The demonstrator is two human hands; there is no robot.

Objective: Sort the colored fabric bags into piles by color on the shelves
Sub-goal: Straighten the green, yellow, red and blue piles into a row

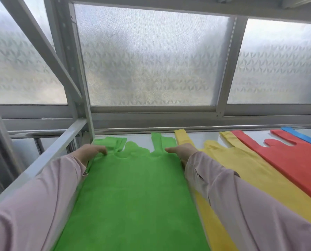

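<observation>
green bags (133, 196) | left hand (91, 151): fingers bent on edge, grip unclear | right hand (182, 152): flat on them

The green bags (133, 196) and the yellow bags (259, 178) run off the bottom edge, and the right sleeve (241, 205) covers part of the yellow pile. The red bags (296, 163) are cut by the right edge, which leaves only a corner of the blue bags (299, 137) in view. The left hand (89, 153) hides its thumb, so its hold on the green fabric is unclear. The frosted window (151, 60) blurs everything behind it.
</observation>
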